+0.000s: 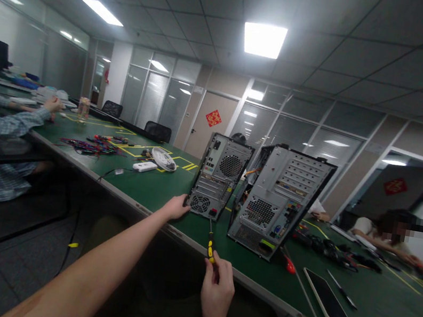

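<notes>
A smaller computer case (220, 173) stands upright on the green table, its rear panel with vents and ports facing me. My left hand (177, 207) grips its lower left edge, and the fingertips are partly hidden by the case. In my right hand (218, 284) is a screwdriver (210, 246) with a yellow and black handle, pinched at the end of the handle. Its shaft points up to the bottom edge of the rear panel; I cannot tell whether the tip touches a screw. A larger computer case (275, 201) with its left side open stands just to the right.
A red-handled tool (290, 263), a phone (329, 301) and a pen (341, 289) lie at right, with black cables (326, 249) behind. A white power strip (144, 167), a white fan-like cover (164, 159) and tangled wires (94, 147) lie at left. Two people sit at the table, left and right.
</notes>
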`<state>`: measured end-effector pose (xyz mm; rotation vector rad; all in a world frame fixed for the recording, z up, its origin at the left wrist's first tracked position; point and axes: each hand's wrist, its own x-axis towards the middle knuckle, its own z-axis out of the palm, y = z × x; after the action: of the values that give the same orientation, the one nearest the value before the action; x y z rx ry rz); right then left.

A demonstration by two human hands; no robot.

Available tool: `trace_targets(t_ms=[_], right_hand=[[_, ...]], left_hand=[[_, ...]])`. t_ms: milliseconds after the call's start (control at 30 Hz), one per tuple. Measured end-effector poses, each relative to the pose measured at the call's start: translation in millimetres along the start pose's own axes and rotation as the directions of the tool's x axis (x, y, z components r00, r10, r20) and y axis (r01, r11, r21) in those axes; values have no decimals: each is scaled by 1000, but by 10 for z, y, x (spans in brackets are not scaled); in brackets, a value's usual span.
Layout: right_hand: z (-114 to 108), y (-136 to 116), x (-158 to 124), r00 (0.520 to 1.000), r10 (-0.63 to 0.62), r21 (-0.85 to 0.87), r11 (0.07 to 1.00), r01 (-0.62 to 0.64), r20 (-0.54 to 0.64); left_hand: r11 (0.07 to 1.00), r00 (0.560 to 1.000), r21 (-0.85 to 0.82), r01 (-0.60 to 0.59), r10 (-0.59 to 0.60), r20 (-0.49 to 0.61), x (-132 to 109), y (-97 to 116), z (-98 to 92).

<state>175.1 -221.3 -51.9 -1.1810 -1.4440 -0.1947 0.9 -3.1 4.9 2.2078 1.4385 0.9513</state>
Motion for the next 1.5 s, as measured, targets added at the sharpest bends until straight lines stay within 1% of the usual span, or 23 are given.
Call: trace_targets(t_ms=[233,500,700,833,933,1067,1267,1500], right_hand=[[9,14,-9,999,38,2,999,-38,-10],[11,20,-11,1000,2,-23,1000,-2,-3],[20,25,-9,1000,26,-15,1000,-26,-15],[24,36,-12,999,40,-5,999,-40,-15],[20,34,-16,1000,27,-3,1000,-27,-1],[19,31,-21,1000,5,-4,1000,-5,15],[19,27,-16,999,36,-19,999,-36,-16],[21,27,-21,999,31,-9,999,-31,10]], left_hand=[[1000,1000,-9,20,-20,6,-9,17,-15],[1000,1000,-2,18,-18,8,3,-5,-2],[1000,1000,8,-4,4,-7,5,-15,14],[1000,1000,-4,13,-13,-1,-8,6,3],[999,1000,-16,28,-28,3,-15,18,-10],[1000,1000,-9,5,-5,0,-12,8,-9],[1000,1000,-10,-2,2,-3,-4,-7,0],[1000,1000,-8,-3,3,-3,-7,-13,1]])
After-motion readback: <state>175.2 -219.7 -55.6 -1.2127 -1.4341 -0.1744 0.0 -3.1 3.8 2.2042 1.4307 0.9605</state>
